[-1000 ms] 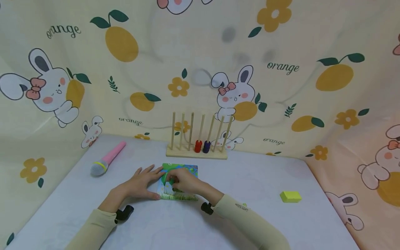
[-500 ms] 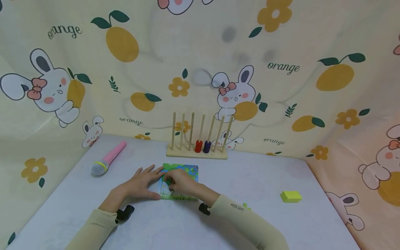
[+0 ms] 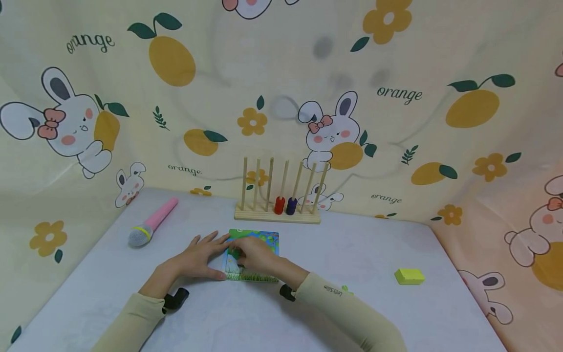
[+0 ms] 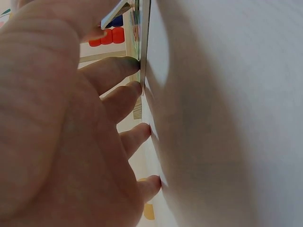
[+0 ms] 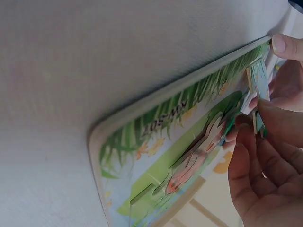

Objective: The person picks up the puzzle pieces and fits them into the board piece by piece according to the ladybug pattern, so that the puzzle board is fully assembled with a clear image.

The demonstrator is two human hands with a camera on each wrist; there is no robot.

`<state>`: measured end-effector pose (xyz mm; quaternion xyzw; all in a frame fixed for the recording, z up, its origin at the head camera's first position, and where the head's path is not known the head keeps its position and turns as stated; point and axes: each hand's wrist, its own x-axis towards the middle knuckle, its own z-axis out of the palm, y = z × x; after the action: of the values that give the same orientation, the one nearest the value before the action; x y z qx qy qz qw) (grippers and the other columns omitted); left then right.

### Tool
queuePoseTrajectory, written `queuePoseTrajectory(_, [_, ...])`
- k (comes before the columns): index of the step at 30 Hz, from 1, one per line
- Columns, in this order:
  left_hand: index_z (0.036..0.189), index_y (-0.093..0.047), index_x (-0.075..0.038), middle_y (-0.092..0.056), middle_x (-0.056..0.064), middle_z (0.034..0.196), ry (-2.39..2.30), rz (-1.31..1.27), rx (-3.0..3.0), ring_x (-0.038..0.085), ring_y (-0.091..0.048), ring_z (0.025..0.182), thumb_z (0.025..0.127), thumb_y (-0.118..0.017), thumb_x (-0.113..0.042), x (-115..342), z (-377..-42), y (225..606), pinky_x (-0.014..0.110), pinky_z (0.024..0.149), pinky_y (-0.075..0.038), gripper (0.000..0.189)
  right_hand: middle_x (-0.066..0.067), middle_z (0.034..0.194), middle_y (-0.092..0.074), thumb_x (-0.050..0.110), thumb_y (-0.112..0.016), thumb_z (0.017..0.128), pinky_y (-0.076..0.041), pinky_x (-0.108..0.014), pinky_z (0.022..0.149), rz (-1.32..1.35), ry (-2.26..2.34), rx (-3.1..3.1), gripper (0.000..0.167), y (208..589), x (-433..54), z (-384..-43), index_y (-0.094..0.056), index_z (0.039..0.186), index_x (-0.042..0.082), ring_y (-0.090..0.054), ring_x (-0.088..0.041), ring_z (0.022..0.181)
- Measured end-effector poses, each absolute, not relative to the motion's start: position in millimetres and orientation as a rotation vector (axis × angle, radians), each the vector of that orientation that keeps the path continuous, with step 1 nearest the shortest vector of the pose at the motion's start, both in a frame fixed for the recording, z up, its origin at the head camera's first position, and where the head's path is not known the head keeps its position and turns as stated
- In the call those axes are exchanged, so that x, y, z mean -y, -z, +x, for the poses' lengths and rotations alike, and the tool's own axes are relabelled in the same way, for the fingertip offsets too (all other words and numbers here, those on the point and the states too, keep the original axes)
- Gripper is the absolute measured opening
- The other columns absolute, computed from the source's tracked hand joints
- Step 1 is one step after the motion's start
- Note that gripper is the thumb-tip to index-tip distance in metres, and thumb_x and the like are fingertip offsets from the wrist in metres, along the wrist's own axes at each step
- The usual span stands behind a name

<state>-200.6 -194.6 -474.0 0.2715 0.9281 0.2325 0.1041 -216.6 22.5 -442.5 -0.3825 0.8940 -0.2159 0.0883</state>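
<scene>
A flat picture puzzle board (image 3: 259,277) with printed grass and a rabbit (image 5: 196,158) lies mid-table. My left hand (image 3: 198,256) spreads its fingers along the board's left side; in the left wrist view, fingertips (image 4: 130,64) touch its edge and others rest on the table. Over the board, my right hand (image 3: 257,256) pinches a thin puzzle piece (image 5: 259,82) between thumb and fingers. That piece stands tilted above the board's left part in the right wrist view. From the head view the right hand mostly covers it, so how far it sits in a recess is hidden.
Behind the board stands a wooden peg rack (image 3: 277,216) with red beads (image 3: 279,206) and dark blue beads (image 3: 292,206). A pink toy microphone (image 3: 160,215) lies at left. A yellow-green block (image 3: 409,276) sits at right. A small green piece (image 3: 345,289) shows beside the right sleeve.
My right hand has shifted slightly left and lower over the board. The piece, plainly visible under the fingers a second ago, is now mostly covered. My left hand has stayed put.
</scene>
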Motion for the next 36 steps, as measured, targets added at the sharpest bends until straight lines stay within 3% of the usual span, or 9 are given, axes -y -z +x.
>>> queuePoseTrajectory(13, [0.152,-0.042,-0.008,-0.031,0.014,0.161,-0.689,0.797,-2.739,0.047,-0.015,0.148,0.079,-0.077,-0.058,194.5,-200.9,475.1,0.078,0.106,-0.005,0.096,-0.004,0.098,-0.070,-0.001,-0.078,0.084,-0.046,-0.015,0.072,-1.252,0.613,-2.657,0.023,442.0,-23.1,-215.4,-0.073,0.106,0.003,-0.055,-0.006,0.078])
queuePoseTrajectory(36, [0.152,-0.041,-0.007,-0.031,0.015,0.160,-0.673,0.816,-2.743,0.047,-0.015,0.147,0.080,-0.077,-0.056,194.2,-199.0,471.9,0.078,0.107,-0.006,0.094,0.000,0.088,-0.062,0.003,-0.079,0.083,-0.044,-0.015,0.066,-1.137,0.585,-2.736,0.027,447.8,-20.7,-215.2,-0.072,0.109,0.000,-0.050,-0.005,0.074])
